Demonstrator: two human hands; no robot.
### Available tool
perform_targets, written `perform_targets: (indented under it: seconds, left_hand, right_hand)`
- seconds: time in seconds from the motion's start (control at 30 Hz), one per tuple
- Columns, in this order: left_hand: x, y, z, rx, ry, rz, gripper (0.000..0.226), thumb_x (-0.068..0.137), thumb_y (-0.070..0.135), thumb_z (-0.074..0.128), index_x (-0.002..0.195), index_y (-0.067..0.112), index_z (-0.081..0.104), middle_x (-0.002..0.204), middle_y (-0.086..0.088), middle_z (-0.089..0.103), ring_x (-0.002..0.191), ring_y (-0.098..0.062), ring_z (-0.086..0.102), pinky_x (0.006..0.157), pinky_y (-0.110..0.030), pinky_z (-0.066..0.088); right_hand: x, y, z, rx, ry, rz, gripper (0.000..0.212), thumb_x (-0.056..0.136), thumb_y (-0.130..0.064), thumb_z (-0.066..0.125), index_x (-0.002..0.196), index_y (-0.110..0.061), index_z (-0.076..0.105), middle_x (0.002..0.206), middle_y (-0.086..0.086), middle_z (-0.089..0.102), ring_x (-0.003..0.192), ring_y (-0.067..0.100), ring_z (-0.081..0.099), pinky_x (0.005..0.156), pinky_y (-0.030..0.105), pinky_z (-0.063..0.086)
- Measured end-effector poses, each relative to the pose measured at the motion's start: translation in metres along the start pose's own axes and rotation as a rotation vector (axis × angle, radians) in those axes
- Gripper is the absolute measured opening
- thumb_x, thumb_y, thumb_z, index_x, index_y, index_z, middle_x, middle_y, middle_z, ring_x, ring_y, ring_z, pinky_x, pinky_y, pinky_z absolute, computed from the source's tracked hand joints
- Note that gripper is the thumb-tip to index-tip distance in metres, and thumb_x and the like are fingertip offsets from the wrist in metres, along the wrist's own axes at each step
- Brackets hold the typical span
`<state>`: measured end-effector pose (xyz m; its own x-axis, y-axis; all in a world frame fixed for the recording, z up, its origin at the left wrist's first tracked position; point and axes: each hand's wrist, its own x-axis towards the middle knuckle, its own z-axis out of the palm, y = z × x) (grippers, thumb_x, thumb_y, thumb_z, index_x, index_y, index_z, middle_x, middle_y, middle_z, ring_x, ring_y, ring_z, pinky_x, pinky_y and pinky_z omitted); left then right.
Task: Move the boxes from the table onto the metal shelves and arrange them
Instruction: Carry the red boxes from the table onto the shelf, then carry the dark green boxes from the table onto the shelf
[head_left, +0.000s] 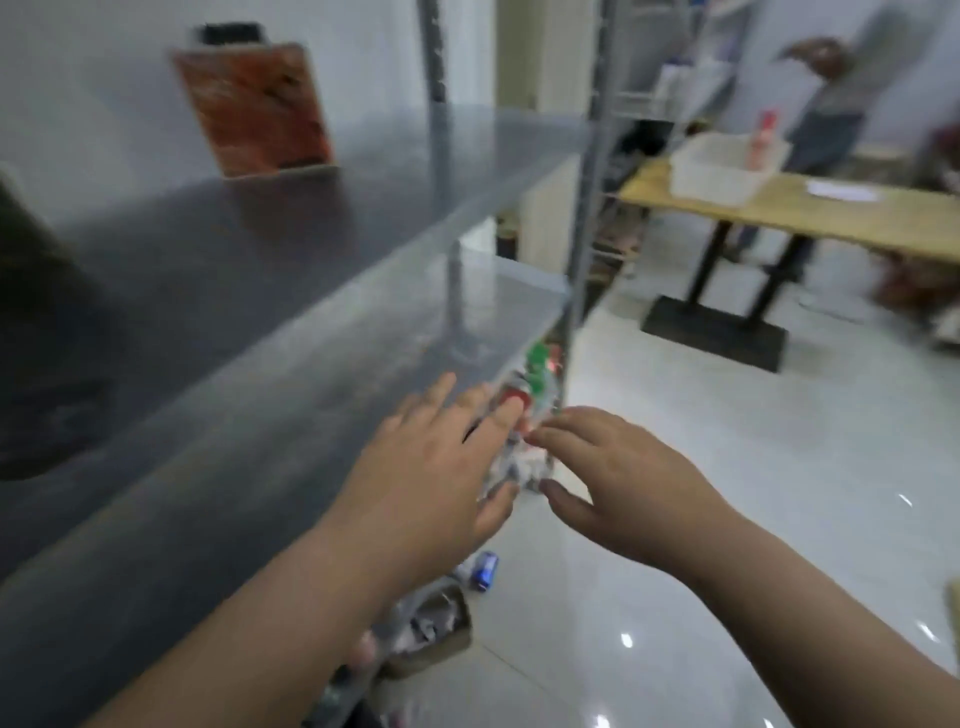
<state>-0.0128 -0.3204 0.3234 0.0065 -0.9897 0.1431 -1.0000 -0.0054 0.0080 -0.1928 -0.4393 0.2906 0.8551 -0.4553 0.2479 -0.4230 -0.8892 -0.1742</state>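
Note:
The frame is blurred by motion. A red-orange box (254, 111) stands upright at the back of the upper metal shelf (363, 208). My left hand (441, 467) reaches forward over the front edge of the lower shelf (291, 415), fingers straight and spread, holding nothing. My right hand (618, 483) hovers just right of it, off the shelf edge, fingers loosely extended and empty. Between and below the hands lie colourful small packages (535, 379) on a lower level, partly hidden by my fingers.
A wooden table (831, 213) stands at the right rear with a white tray (727, 166) and a red-capped bottle (763, 137). A person (836, 98) stands behind it. A blue can (485, 569) and a cardboard box of scraps (441, 623) lie on the glossy floor.

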Motion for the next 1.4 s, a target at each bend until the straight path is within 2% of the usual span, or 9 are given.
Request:
perform_targets:
  seconds: [0.17, 0.33, 0.53, 0.7, 0.93, 1.03, 1.17, 1.33, 1.4]
  left_hand:
    - [0.018, 0.098, 0.072, -0.161, -0.221, 0.173, 0.062, 0.086, 0.056, 0.039, 0.139, 0.026, 0.05, 0.129, 0.005, 0.058, 0.119, -0.023, 0.055, 0.09, -0.04, 0.05]
    - [0.032, 0.209, 0.124, -0.193, -0.398, 0.379, 0.073, 0.083, 0.061, 0.021, 0.145, 0.029, 0.042, 0.136, 0.008, 0.053, 0.123, -0.02, 0.05, 0.099, -0.038, 0.044]
    - [0.037, 0.351, 0.153, -0.231, -0.483, 0.611, 0.079, 0.078, 0.064, 0.01, 0.147, 0.035, 0.036, 0.141, 0.014, 0.047, 0.128, -0.014, 0.044, 0.099, -0.029, 0.041]
    - [0.039, 0.447, 0.175, -0.249, -0.541, 0.802, 0.052, 0.098, 0.052, 0.04, 0.147, 0.035, 0.036, 0.145, 0.014, 0.045, 0.13, -0.013, 0.042, 0.097, -0.029, 0.041]
    - [0.058, 0.521, 0.201, -0.254, -0.617, 1.009, 0.049, 0.097, 0.048, 0.045, 0.144, 0.035, 0.041, 0.142, 0.013, 0.049, 0.128, -0.011, 0.045, 0.095, -0.028, 0.044]
    - [0.079, 0.55, 0.215, -0.245, -0.634, 1.1, 0.049, 0.097, 0.048, 0.046, 0.143, 0.034, 0.041, 0.139, 0.012, 0.05, 0.126, -0.011, 0.047, 0.091, -0.03, 0.048]
    - [0.102, 0.585, 0.23, -0.253, -0.63, 1.235, 0.048, 0.096, 0.045, 0.048, 0.142, 0.031, 0.043, 0.138, 0.009, 0.051, 0.125, -0.014, 0.049, 0.09, -0.034, 0.049]
    - [0.135, 0.63, 0.244, -0.267, -0.606, 1.462, 0.048, 0.093, 0.043, 0.054, 0.138, 0.026, 0.048, 0.132, 0.003, 0.053, 0.118, -0.021, 0.053, 0.083, -0.035, 0.05]
    - [0.143, 0.648, 0.252, -0.323, -0.582, 1.505, 0.051, 0.089, 0.035, 0.061, 0.135, 0.018, 0.051, 0.127, -0.005, 0.055, 0.114, -0.028, 0.055, 0.086, -0.038, 0.051]
  right_hand:
    - [-0.134, 0.039, 0.02, -0.027, -0.103, 0.36, 0.036, 0.082, -0.038, 0.071, 0.116, -0.025, 0.068, 0.104, -0.007, 0.071, 0.098, 0.017, 0.068, 0.07, 0.028, 0.055]
    - [-0.255, 0.062, 0.02, 0.053, -0.199, 0.711, 0.044, 0.099, -0.042, 0.05, 0.141, -0.03, 0.051, 0.136, -0.009, 0.058, 0.129, 0.015, 0.05, 0.093, 0.032, 0.047]
    - [-0.403, 0.087, 0.02, 0.106, -0.234, 1.026, 0.046, 0.099, -0.044, 0.045, 0.143, -0.03, 0.046, 0.135, -0.006, 0.057, 0.125, 0.017, 0.05, 0.096, 0.037, 0.049]
    - [-0.497, 0.096, 0.017, 0.122, -0.167, 1.25, 0.043, 0.097, -0.044, 0.046, 0.137, -0.031, 0.05, 0.125, -0.006, 0.06, 0.117, 0.017, 0.054, 0.088, 0.038, 0.052]
    - [-0.563, 0.091, 0.018, 0.153, -0.032, 1.531, 0.037, 0.093, -0.039, 0.05, 0.129, -0.03, 0.059, 0.123, -0.009, 0.064, 0.112, 0.016, 0.058, 0.081, 0.033, 0.053]
    - [-0.577, 0.095, 0.022, 0.186, 0.019, 1.667, 0.033, 0.091, -0.039, 0.051, 0.122, -0.03, 0.06, 0.115, -0.009, 0.065, 0.106, 0.015, 0.059, 0.077, 0.038, 0.055]
    - [-0.583, 0.099, 0.02, 0.18, 0.061, 1.825, 0.036, 0.092, -0.037, 0.051, 0.125, -0.026, 0.061, 0.116, -0.005, 0.065, 0.109, 0.019, 0.06, 0.084, 0.041, 0.054]
    - [-0.575, 0.102, 0.009, 0.16, 0.21, 2.101, 0.032, 0.096, -0.036, 0.05, 0.124, -0.027, 0.062, 0.114, -0.007, 0.063, 0.11, 0.016, 0.058, 0.079, 0.035, 0.052]
    - [-0.576, 0.103, 0.01, 0.153, 0.273, 2.201, 0.035, 0.096, -0.036, 0.05, 0.128, -0.027, 0.06, 0.124, -0.007, 0.061, 0.116, 0.015, 0.056, 0.086, 0.036, 0.052]
